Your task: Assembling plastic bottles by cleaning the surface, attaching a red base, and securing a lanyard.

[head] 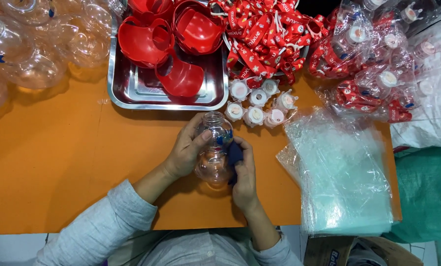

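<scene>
Clear plastic bottle [214, 150], rounded body, open neck, lying near the middle of the orange tabletop [58, 162] towards its near edge, neck pointing at the far edge — clasped by the left hand [186, 150], whose thumb and fingers wrap its upper body. Right hand [244, 177] at the bottle's right side, fingers closed on a dark blue cloth [234, 155] pressed against the bottle wall. Steel tray [132, 93] just beyond the bottle, towards the far edge, holding several red plastic cup-shaped parts [181, 29], some nested, one tipped on its side. Cluster of small white caps [257, 106] with pinkish centres, standing on the tabletop just right of the tray's near right corner. Heap of red printed straps [265, 34] beyond the caps, at the far edge. Pile of empty clear bottles [38, 44] filling the far left corner. Stack of flat transparent bags [341, 172] along the right edge, overhanging the near right corner. Bagged assemblies — caps and red straps in clear wrapping [373, 64] — massed at the far right corner. Cardboard box [348, 253] partly seen below the near edge.
</scene>
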